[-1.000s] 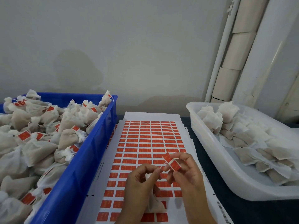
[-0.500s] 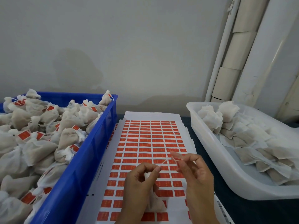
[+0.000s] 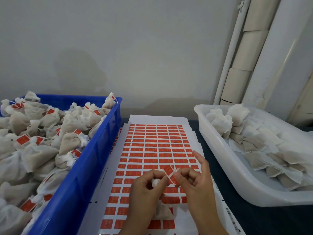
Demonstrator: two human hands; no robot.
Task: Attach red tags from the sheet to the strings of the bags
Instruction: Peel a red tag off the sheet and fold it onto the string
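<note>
Dozens of tagged bags fill blue crate (image 3: 94, 155) at left, untagged pile waits in white tub (image 3: 220, 168) at right; we're mid-tag at bottom center: left hand (image 3: 145, 192) pinches bag (image 3: 161, 212) neck, right hand (image 3: 194, 182) pinches red tag (image 3: 170, 172) round string (image 3: 174, 172), sheet (image 3: 157, 146) approx. full.

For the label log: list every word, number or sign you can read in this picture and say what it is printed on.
No text can be read.
Red tags on the sheet: pale marks, too small and blurred.
Tags on the bags in the blue crate: blurred.
Sheet's left margin: a line of small print, unreadable.
Sheet's lower right edge: dark barcode-like marks, unreadable.
White tray: no print visible.
</note>
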